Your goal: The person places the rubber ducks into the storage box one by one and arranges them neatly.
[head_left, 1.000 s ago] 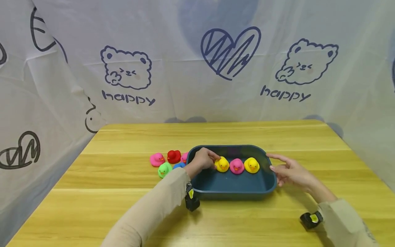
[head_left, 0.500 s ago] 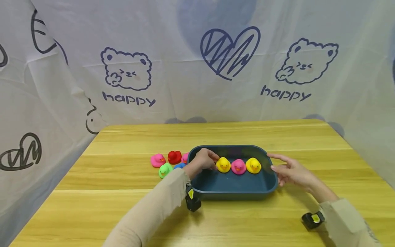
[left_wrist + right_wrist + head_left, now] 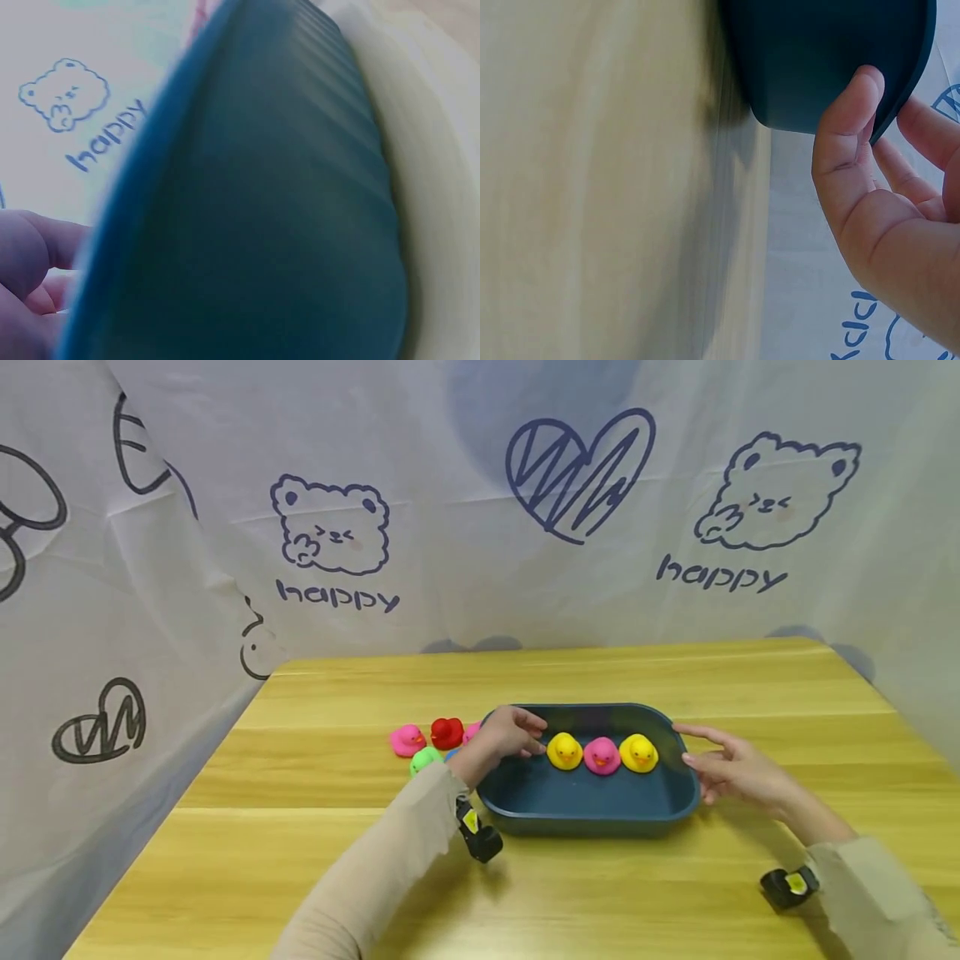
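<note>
A dark blue-green plastic tray (image 3: 585, 800) holds a row of three rubber ducks: a yellow duck (image 3: 565, 752), a pink duck (image 3: 602, 757) and another yellow duck (image 3: 638, 753). My left hand (image 3: 512, 733) reaches over the tray's left rim, its fingers loosely parted just left of the nearest yellow duck and holding nothing. At the right end, my right hand (image 3: 738, 770) touches the tray, its thumb (image 3: 847, 139) against the outer wall and its other fingers by the rim. In the left wrist view the tray's outer wall (image 3: 262, 202) hides most of the left hand.
Left of the tray, on the wooden table (image 3: 300, 835), sit more rubber ducks: pink (image 3: 407, 741), red (image 3: 447, 733) and green (image 3: 426, 759), with another pink and a blue one partly hidden. A printed white cloth (image 3: 442, 560) hangs behind the table.
The left hand's fingers have come off the left yellow duck and drawn slightly away from it. The right hand stays at the tray's right end. The head view has shifted a little.
</note>
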`<action>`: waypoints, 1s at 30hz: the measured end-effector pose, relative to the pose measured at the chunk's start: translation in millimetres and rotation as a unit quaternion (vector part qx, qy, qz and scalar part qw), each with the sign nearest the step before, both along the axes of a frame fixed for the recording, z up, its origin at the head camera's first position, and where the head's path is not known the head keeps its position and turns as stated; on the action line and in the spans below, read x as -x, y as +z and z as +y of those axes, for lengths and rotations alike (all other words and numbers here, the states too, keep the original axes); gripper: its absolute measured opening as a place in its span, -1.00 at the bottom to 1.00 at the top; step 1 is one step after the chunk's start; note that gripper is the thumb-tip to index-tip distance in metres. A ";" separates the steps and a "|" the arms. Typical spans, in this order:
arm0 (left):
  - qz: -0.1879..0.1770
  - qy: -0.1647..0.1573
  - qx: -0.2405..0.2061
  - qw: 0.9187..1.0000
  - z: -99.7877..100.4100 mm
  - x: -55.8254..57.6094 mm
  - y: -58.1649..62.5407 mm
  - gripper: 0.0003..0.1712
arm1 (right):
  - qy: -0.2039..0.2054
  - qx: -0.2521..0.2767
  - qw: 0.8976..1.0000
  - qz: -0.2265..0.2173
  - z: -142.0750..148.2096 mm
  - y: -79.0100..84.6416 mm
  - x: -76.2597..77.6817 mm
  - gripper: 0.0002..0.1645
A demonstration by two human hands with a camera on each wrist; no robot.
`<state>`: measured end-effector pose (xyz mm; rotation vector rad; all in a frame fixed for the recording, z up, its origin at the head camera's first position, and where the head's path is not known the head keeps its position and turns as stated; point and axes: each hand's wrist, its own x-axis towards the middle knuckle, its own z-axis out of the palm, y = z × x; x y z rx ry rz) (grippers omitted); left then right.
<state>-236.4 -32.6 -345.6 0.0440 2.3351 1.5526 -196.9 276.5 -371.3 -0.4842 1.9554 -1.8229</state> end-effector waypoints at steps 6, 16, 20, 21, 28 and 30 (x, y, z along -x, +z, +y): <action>0.036 -0.019 -0.040 0.998 0.3 -7.0 14.6 -0.60 | 0.005 -0.018 1.000 0.019 11.2 7.2 3.5 -0.52; 0.062 -0.012 -0.071 0.995 -26.9 -12.9 12.2 -0.63 | 0.017 -0.008 1.000 0.006 1.0 -3.4 1.3 -0.51; 0.072 -0.011 -0.088 0.993 -33.3 -16.9 12.7 -0.65 | 0.015 -0.008 1.000 0.003 2.7 -5.0 -1.4 -0.51; 0.074 -0.009 -0.091 0.993 -35.2 -17.6 12.5 -0.65 | 0.015 -0.008 1.000 0.002 2.8 -4.9 -1.8 -0.52; 0.092 0.013 -0.106 0.990 -49.0 -19.3 11.4 -0.67 | 0.005 -0.011 1.000 -0.003 0.7 -3.4 -0.6 -0.54; 0.106 0.018 -0.111 0.988 -52.5 -19.8 10.8 -0.68 | 0.003 -0.014 1.000 -0.004 -0.3 -3.0 0.1 -0.52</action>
